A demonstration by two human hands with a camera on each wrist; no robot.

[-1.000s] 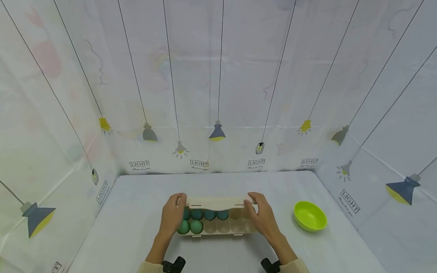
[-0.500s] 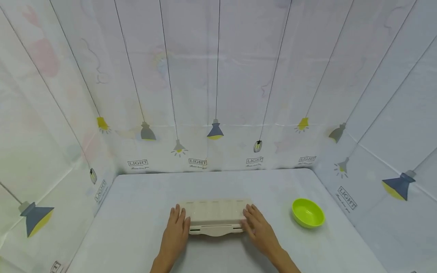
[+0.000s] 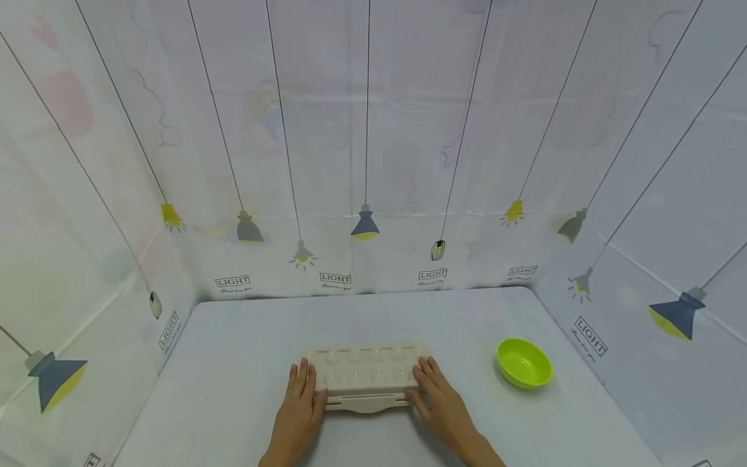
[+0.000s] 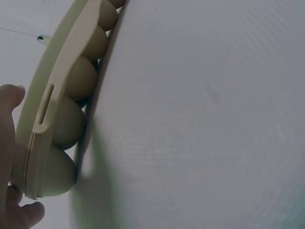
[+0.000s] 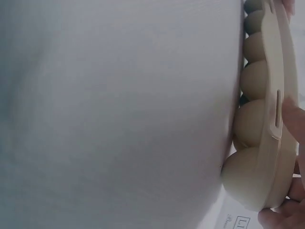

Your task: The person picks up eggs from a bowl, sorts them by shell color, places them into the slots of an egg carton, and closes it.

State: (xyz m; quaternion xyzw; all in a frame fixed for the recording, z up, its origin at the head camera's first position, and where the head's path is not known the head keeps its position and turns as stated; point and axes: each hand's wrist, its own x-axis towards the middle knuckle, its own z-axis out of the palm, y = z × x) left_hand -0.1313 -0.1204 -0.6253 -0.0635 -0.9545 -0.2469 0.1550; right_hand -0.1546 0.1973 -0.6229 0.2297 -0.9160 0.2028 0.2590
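A beige plastic egg carton (image 3: 367,370) lies with its lid down on the white table, its rounded cups (image 4: 81,78) showing along the front in the left wrist view. My left hand (image 3: 299,410) grips its left end, thumb at the front edge and fingers along the side. At the right end my right hand (image 3: 442,408) holds it the same way. The right wrist view has the right thumb (image 5: 295,119) against the lid beside a slot in the front flap, with fingertips curled at the end. Whatever lies in the cups is hidden by the lid.
A bright green bowl (image 3: 524,363) stands right of the carton. White sheets printed with hanging lamps wall the table (image 3: 251,331) at the back and both sides.
The lid, raised earlier over green and teal balls in the cups, has come down and covers them. Both hands have moved down with it, and the carton's front edge sits slightly nearer.
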